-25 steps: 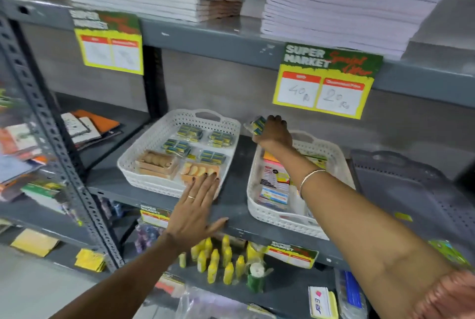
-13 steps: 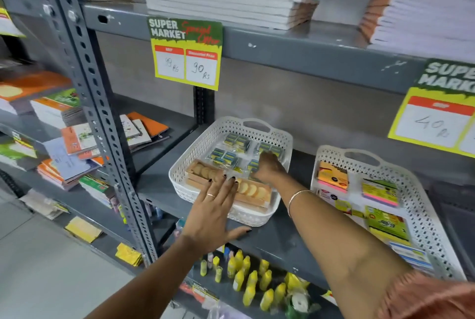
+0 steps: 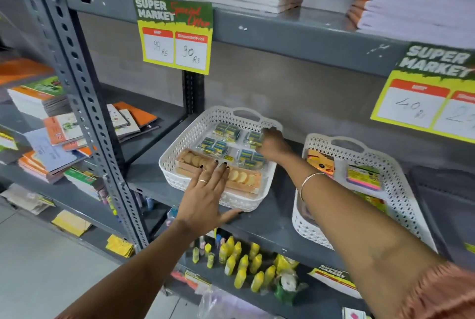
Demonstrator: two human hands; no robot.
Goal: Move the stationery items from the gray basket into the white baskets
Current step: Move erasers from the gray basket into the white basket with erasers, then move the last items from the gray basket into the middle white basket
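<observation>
Two white baskets [image 3: 257, 203] on shelf [image 3: 270, 226], gray basket [image 3: 442, 205] toward its right end. Left hand [image 3: 205, 198] flat, empty, steadying left basket's front rim. Right hand [image 3: 273, 142] setting small eraser pack [image 3: 253, 138] at its back-right corner; grip hidden, cannot tell. Next: release, return right.

Ring [image 3: 203, 181], bangle [image 3: 308, 182], pinkish-orange sleeve [image 3: 442, 295]

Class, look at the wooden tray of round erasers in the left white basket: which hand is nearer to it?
Left. The left hand lies across the wooden tray; the right hand is farther back, at the rear packets.
</observation>
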